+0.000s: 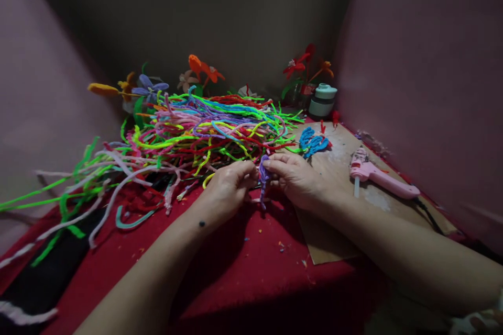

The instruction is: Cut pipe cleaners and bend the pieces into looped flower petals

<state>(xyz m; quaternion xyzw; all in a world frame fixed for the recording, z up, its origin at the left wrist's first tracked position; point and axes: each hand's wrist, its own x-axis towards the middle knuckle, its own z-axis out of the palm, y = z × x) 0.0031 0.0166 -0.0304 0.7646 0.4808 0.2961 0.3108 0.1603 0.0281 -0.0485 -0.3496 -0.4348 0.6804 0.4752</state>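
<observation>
A purple pipe cleaner (264, 180), bent into a narrow twisted loop with its tail hanging down, is held between both hands above the red cloth. My right hand (295, 177) pinches its upper part between thumb and index finger. From the other side my left hand (236, 180) has its fingers closed against it; the fingertips are partly hidden. Just behind the hands lies a large heap of colourful pipe cleaners (220, 125). Beyond my right hand a blue petal shape made of pipe cleaner (313, 142) rests on a cardboard sheet (326, 243).
A pink glue gun (373, 175) lies on the cardboard, its cord trailing right. At the back stand orange flowers (204, 69), a purple flower (150, 87), red flowers (296, 65) and a pale-green-and-dark jar (323, 100). Loose pipe cleaners spread over the left side. Walls close in both sides.
</observation>
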